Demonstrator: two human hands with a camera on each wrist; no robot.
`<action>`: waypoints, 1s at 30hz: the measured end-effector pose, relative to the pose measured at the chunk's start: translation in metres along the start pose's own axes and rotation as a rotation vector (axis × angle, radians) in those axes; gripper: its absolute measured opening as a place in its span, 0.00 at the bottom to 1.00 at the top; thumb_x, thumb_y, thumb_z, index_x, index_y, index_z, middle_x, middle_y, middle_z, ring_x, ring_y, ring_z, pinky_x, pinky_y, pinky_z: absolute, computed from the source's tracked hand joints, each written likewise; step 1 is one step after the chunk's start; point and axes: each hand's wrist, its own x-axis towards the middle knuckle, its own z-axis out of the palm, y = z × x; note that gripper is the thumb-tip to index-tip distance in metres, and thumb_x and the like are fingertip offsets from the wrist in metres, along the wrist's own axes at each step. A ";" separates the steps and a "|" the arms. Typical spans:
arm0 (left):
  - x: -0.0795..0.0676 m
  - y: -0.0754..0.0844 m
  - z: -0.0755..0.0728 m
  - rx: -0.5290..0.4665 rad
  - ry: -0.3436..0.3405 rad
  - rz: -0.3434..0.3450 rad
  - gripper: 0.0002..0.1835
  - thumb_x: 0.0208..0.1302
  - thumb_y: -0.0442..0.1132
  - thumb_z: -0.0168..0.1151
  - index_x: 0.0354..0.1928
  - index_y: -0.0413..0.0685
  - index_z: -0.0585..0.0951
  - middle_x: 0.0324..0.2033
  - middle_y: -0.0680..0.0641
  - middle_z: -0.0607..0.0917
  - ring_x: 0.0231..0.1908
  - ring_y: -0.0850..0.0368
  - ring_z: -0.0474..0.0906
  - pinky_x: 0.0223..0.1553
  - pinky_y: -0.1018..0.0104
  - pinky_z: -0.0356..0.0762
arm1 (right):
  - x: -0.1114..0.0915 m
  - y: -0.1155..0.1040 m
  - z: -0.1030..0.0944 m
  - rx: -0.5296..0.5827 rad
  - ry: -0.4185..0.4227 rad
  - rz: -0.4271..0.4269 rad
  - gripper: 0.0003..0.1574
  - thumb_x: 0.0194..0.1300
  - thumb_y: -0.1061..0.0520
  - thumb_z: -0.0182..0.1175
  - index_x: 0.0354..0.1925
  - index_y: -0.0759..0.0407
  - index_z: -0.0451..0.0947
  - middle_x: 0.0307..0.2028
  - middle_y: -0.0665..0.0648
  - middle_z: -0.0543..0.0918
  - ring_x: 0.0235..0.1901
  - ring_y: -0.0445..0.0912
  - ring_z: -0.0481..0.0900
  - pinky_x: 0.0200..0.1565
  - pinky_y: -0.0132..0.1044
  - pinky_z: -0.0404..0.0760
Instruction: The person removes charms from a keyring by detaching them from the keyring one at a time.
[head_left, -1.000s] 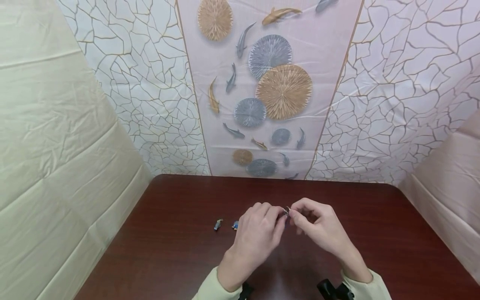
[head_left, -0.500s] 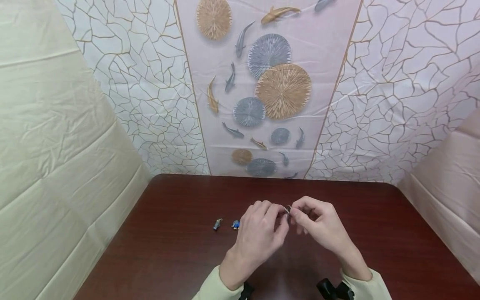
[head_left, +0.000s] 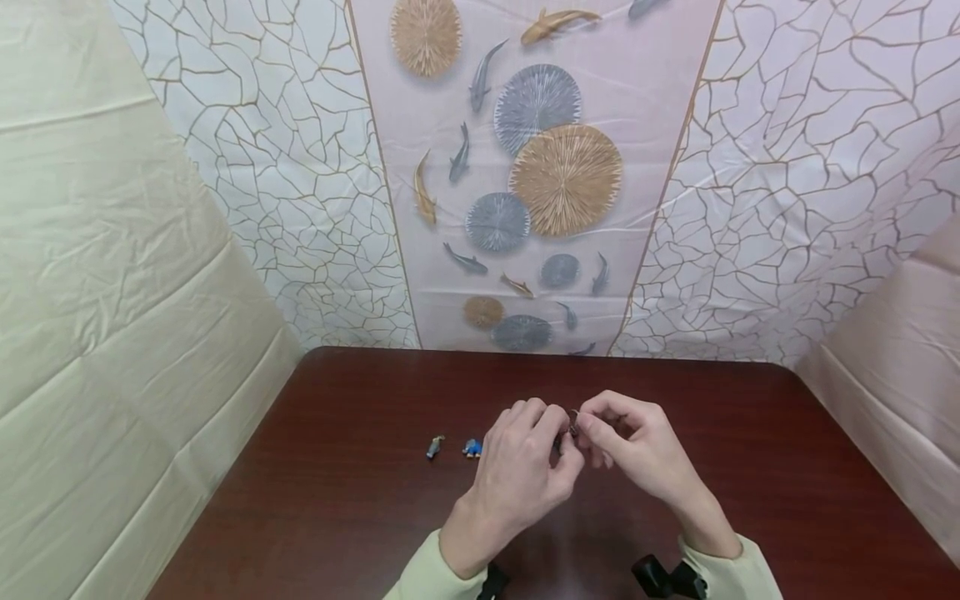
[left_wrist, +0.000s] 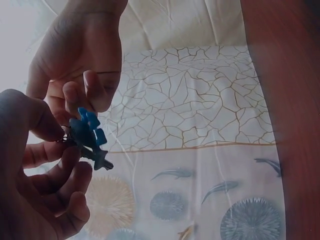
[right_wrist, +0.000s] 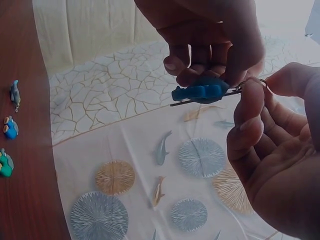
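Note:
My left hand [head_left: 517, 475] grips a small blue charm [right_wrist: 200, 92] with a dark grey, tail-like part, which shows clearly in the left wrist view. Close by on the right, my right hand [head_left: 637, 446] pinches a thin metal ring [right_wrist: 263, 83] between thumb and forefinger. Ring and charm meet between the two hands; whether they are linked is hidden by the fingers. A thin dark strip runs along the charm's underside in the right wrist view.
On the dark red table [head_left: 337, 517] left of my hands lie a grey charm [head_left: 435, 447] and a blue-and-yellow charm [head_left: 472, 448]. A green charm [right_wrist: 6, 164] beside them shows in the right wrist view. Patterned cloth [head_left: 300, 208] hangs behind the table.
My left hand has shifted slightly to the right, its thumb and forefinger changing position around the charm. More of the blue-and-yellow charm shows. The right hand stays nearly still.

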 end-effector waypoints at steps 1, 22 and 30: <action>0.000 0.000 -0.001 -0.006 0.000 0.000 0.07 0.54 0.38 0.63 0.25 0.54 0.74 0.22 0.57 0.71 0.24 0.63 0.67 0.26 0.75 0.63 | 0.000 0.000 0.000 0.002 0.001 -0.001 0.09 0.66 0.71 0.56 0.35 0.59 0.78 0.20 0.54 0.78 0.13 0.45 0.72 0.16 0.35 0.72; 0.004 0.001 -0.011 -0.272 -0.112 -0.108 0.06 0.52 0.33 0.63 0.30 0.50 0.76 0.23 0.58 0.77 0.27 0.66 0.69 0.29 0.84 0.63 | 0.001 -0.007 0.000 -0.088 0.001 0.055 0.07 0.67 0.65 0.60 0.41 0.54 0.77 0.25 0.53 0.79 0.17 0.45 0.76 0.18 0.35 0.75; 0.004 0.001 -0.014 -0.327 -0.133 -0.108 0.04 0.56 0.34 0.62 0.32 0.51 0.78 0.25 0.58 0.78 0.29 0.67 0.71 0.32 0.84 0.66 | 0.000 -0.007 -0.001 -0.107 -0.002 0.081 0.06 0.68 0.63 0.60 0.41 0.53 0.77 0.27 0.54 0.81 0.18 0.42 0.78 0.18 0.35 0.76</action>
